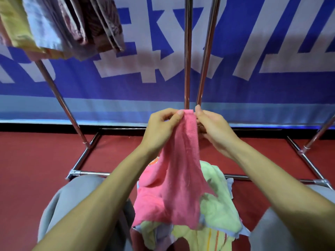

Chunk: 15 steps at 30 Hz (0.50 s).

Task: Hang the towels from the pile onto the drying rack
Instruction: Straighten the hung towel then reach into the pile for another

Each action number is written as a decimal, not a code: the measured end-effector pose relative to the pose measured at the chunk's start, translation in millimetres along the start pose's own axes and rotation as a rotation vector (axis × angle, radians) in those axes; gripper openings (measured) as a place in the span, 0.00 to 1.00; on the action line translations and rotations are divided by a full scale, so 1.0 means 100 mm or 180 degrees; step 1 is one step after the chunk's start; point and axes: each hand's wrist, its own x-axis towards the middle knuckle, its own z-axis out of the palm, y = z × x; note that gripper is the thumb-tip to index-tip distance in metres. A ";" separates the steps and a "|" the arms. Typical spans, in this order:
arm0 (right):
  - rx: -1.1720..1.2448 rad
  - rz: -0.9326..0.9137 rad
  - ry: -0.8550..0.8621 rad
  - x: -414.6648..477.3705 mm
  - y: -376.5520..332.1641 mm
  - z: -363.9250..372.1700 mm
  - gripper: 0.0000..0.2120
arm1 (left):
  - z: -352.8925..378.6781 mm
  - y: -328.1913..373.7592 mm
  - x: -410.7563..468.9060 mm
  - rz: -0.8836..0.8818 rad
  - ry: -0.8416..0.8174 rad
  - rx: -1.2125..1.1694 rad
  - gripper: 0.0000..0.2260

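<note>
I had the left hand [161, 127] and the right hand [213, 129] pinching the pink towel [181, 178] by its top edge, close together, before the drying rack [187, 60] poles. The rest hung down over the towel pile [219, 212] on the floor below.

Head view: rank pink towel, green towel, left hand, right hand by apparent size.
1. pink towel: largest.
2. green towel: smaller, partly hidden behind the pink one.
3. left hand and right hand: look alike, not ranked.
</note>
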 end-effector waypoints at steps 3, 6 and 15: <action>-0.0283 -0.0181 -0.0151 -0.05 0.03 0.00 0.26 | 0.01 0.02 -0.02 -0.0090 0.0303 -0.0277 0.10; -0.0723 -0.0464 -0.0273 -0.08 0.10 -0.01 0.07 | -0.01 0.00 -0.03 -0.0128 0.0461 -0.0304 0.10; -0.0076 -0.0275 0.0040 0.01 0.11 -0.08 0.06 | -0.20 -0.13 -0.01 -0.0163 -0.0648 0.0406 0.07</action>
